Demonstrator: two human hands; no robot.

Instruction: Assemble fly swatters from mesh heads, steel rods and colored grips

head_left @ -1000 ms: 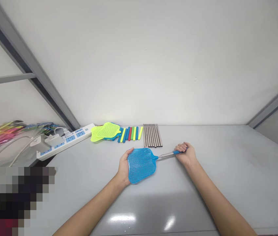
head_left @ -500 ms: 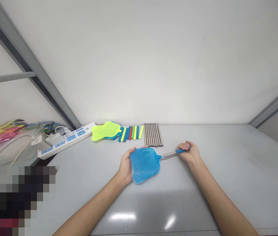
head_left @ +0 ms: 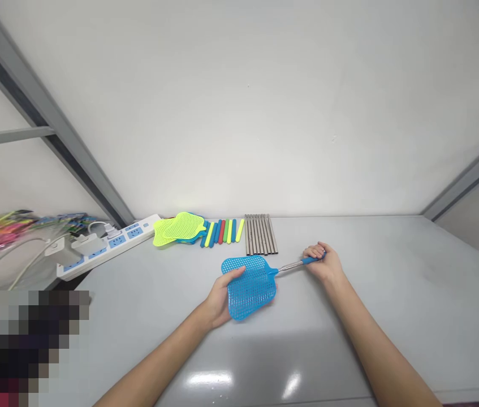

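Note:
A blue fly swatter (head_left: 253,291) with a perforated head, a metal rod and a blue grip is held between my two hands, above the table. My left hand (head_left: 221,298) is closed on the head from its left side, thumb on top and fingers underneath, mostly hidden. Around the blue grip at the far end, my right hand (head_left: 323,263) is wrapped. Behind the swatter lie a row of metal tubes (head_left: 260,234) and a row of coloured handle grips (head_left: 223,232). Left of these sits a pile of yellow and blue swatter heads (head_left: 178,229).
A white power strip (head_left: 112,246) with plugs and cables runs along the left of the grey table (head_left: 375,316). Bags of colourful items (head_left: 5,234) lie at the far left. A white wall (head_left: 264,113) and grey metal frame posts (head_left: 468,169) bound the table.
My left thumb has come over onto the top of the swatter head, and the fingers have slid further beneath it. My right hand keeps its hold on the grip. The view has shifted slightly.

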